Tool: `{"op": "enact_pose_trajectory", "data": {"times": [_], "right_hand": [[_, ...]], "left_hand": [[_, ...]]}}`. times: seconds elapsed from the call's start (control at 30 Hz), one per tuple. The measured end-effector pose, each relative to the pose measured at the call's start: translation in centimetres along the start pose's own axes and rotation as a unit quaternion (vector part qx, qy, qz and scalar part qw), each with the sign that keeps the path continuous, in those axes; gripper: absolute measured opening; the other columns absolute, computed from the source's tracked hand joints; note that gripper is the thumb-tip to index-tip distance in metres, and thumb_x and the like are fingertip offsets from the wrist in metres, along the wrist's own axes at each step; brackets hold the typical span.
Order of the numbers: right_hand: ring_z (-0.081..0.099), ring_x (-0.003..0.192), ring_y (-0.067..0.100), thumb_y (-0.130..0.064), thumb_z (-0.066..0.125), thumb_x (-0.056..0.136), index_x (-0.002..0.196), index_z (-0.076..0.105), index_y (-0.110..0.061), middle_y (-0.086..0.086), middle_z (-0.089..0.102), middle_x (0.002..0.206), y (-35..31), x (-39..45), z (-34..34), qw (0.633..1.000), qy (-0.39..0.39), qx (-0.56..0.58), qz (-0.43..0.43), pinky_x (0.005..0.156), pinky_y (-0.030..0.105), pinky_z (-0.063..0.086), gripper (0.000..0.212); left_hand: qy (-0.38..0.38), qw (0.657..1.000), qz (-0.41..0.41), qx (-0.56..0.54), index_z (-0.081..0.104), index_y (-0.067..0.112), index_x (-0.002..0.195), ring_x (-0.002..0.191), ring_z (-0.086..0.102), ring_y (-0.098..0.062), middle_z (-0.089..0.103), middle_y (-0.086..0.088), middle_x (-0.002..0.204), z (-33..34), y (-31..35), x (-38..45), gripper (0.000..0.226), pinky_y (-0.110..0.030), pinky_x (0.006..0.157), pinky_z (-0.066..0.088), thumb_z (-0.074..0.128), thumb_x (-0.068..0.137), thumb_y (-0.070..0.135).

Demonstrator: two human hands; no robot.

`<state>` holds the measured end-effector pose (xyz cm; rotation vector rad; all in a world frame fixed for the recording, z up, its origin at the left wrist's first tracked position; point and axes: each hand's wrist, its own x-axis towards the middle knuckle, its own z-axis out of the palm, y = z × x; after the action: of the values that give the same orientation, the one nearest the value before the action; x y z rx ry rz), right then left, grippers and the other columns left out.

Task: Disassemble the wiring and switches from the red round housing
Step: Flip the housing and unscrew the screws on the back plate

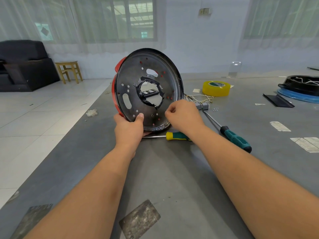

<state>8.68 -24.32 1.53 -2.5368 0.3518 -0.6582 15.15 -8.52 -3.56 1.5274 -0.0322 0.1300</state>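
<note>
The red round housing (pixel 148 90), stood on edge, is clasped by the left hand (pixel 128 126) while the right hand (pixel 183 114) pinches something unseen; it could roll if loosened.

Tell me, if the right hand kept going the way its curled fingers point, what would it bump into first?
Probably the housing: the right hand has its fingertips curled leftward at the dark plate's lower rim, seemingly pinching something small there. Depth is unclear, so it may already touch.
</note>
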Motion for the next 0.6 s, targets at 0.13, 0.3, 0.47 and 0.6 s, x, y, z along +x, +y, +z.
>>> {"op": "enact_pose_trajectory", "data": {"times": [0.13, 0.3, 0.47, 0.6], "right_hand": [[0.067, 0.096, 0.018, -0.015, 0.061, 0.084, 0.079, 0.075, -0.029, -0.004, 0.075, 0.093, 1.5, 0.3, -1.3, 0.998, -0.009, 0.054, 0.037, 0.088, 0.033, 0.056, 0.02], [0.067, 0.087, 0.013, -0.018, 0.062, 0.082, 0.079, 0.074, -0.026, -0.008, 0.073, 0.08, 2.3, 0.4, -2.6, 0.995, 0.003, 0.09, 0.034, 0.076, 0.027, 0.054, 0.015], [0.07, 0.062, 0.008, -0.012, 0.058, 0.082, 0.079, 0.067, -0.017, -0.002, 0.074, 0.064, 3.8, 1.6, -5.4, 0.983, 0.0, 0.171, 0.061, 0.067, 0.03, 0.058, 0.011], [0.068, 0.057, 0.011, -0.005, 0.056, 0.088, 0.085, 0.063, -0.007, 0.007, 0.076, 0.071, 6.9, 2.7, -8.3, 0.973, -0.011, 0.217, 0.085, 0.057, 0.024, 0.057, 0.008]], "left_hand": [[0.008, 1.0, -0.002, -0.003, 0.045, 0.027, 0.116, 0.108, 0.069, -0.029, 0.061, 0.009, 0.11, 0.0, 0.1, -0.2, 0.041, -0.051, 0.084, 0.065, 0.076, 0.089, 0.032], [0.017, 1.0, -0.013, 0.001, 0.045, 0.022, 0.121, 0.105, 0.069, -0.026, 0.06, 0.008, 0.112, 0.3, 0.4, -0.4, 0.039, -0.049, 0.077, 0.067, 0.075, 0.096, 0.024], [0.014, 1.0, -0.014, 0.009, 0.045, 0.021, 0.124, 0.1, 0.069, -0.02, 0.059, 0.009, 0.112, 0.5, 0.3, -0.1, 0.042, -0.049, 0.078, 0.067, 0.075, 0.095, 0.025], [0.01, 1.0, -0.016, 0.017, 0.046, 0.021, 0.126, 0.107, 0.07, -0.029, 0.061, 0.008, 0.113, 0.8, -0.1, 0.5, 0.045, -0.05, 0.085, 0.065, 0.076, 0.093, 0.029]]}}
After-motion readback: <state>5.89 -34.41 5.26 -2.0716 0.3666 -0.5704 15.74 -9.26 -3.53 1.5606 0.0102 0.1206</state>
